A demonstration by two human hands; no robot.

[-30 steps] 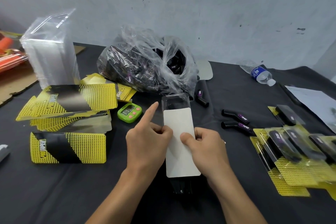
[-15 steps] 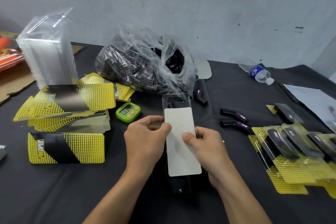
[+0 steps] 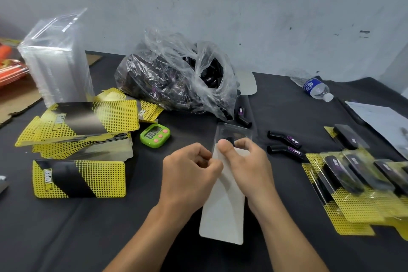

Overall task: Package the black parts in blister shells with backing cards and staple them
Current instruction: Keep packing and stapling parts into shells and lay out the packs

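A person is working at a black tabletop (image 3: pixel 276 99), partway thru one pack. The left hand (image 3: pixel 192 174) is pinching the left edge of a backing card (image 3: pixel 223 216), white side up. The right hand (image 3: pixel 247 161) is gripping the card's far end, thumb on top, where it meets a clear blister shell (image 3: pixel 233 130) poking out just beyond the fingers. Something dark is showing inside the shell, prob. a black part, but I can't tell for sure. No staple or stapler is showing, so stapling is likely yet to come.

Done: finished packs (image 3: pixel 353 179) are lying fanned out, well right of the right hand. Left to do: two loose black parts (image 3: pixel 284 139) beyond-right of that hand, plus a bag (image 3: pixel 176 81) of more beyond both hands. Card stacks (image 3: pixel 88 121) and a shell stack (image 3: pixel 57 62) are sitting far left of the left hand.

Room: bare cloth is lying nearside of both hands and btwn the right hand and the packs. A green timer (image 3: pixel 154 134) is sitting near, beyond-left of the left hand. The tabletop's near edge is out of view.
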